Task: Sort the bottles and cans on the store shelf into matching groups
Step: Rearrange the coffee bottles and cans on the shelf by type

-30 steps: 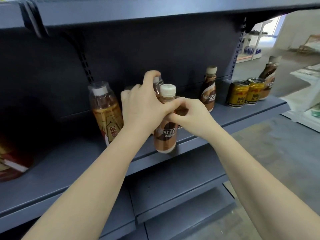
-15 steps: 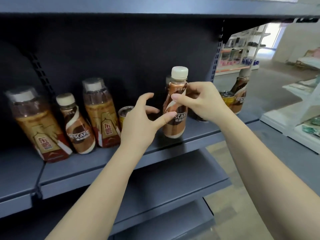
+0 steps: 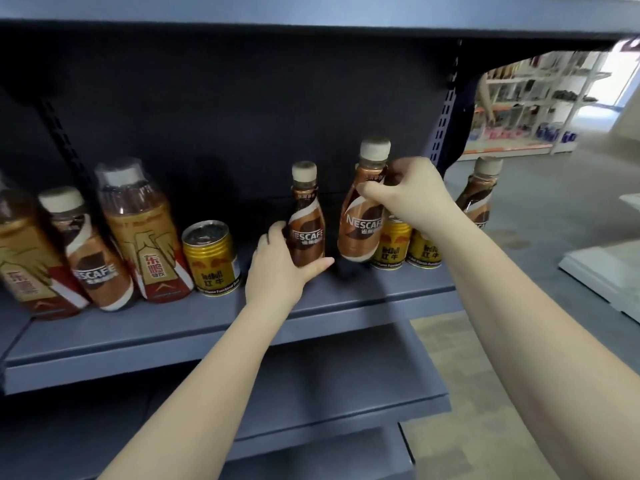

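On the grey shelf (image 3: 214, 327), my left hand (image 3: 277, 268) grips the lower body of a brown Nescafe bottle (image 3: 306, 223) that stands upright. My right hand (image 3: 412, 195) holds a second Nescafe bottle (image 3: 360, 216) by its neck, tilted and lifted just off the shelf. Behind that hand stand two gold Red Bull cans (image 3: 391, 247), partly hidden. Another Nescafe bottle (image 3: 479, 195) stands at the shelf's right end. To the left are a gold can (image 3: 212, 258), an amber Dongpeng bottle (image 3: 142, 233), a Nescafe bottle (image 3: 86, 251) and another Dongpeng bottle (image 3: 20, 268).
A dark back panel and an upper shelf (image 3: 311, 12) close the space above. Lower grey shelves (image 3: 311, 393) jut out below. Right of the unit lies open floor (image 3: 554, 254), a white platform (image 3: 602, 271) and distant store racks (image 3: 540, 98).
My left hand has moved from open beside the front bottle to gripping a Nescafe bottle. The right hand has carried its bottle rightward, toward the cans. The view has shifted left, showing more bottles.
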